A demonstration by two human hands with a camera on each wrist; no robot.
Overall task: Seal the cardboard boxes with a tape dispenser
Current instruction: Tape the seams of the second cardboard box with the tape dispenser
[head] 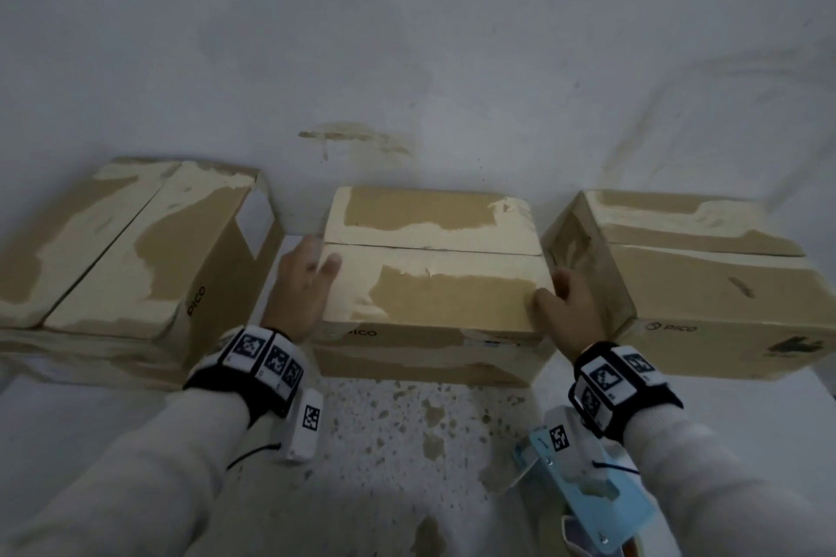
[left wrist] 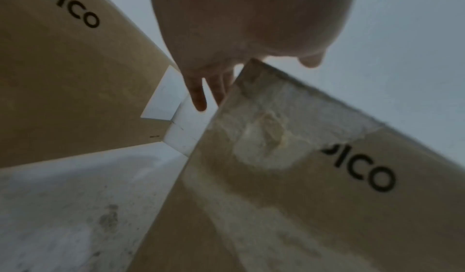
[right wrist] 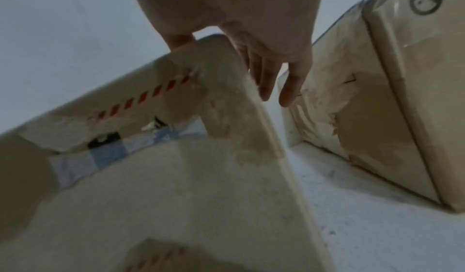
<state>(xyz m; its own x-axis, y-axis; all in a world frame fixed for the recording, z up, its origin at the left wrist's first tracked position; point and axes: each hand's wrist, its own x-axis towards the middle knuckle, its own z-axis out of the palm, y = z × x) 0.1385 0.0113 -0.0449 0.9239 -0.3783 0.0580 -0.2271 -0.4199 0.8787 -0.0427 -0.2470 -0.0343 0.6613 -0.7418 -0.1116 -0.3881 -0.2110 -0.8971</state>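
Three worn brown boxes in row: left box (head: 131,249), middle box (head: 429,267), right box (head: 696,280); flaps closed.

Light was dim, flat and bluish in all three views; source not discernible. Shadows were soft, with no glare. Head view was soft overall, with lines bowed toward the edges. Both wrist views were blurred and grainy, strongly distorted, and the nearest skin was out of focus.

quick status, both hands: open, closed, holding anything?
Left hand: open, straight fingers against the left end of the middle brown cardboard box, thumb on top.
Right hand: open, fingers at that box's right end, thumb on top.
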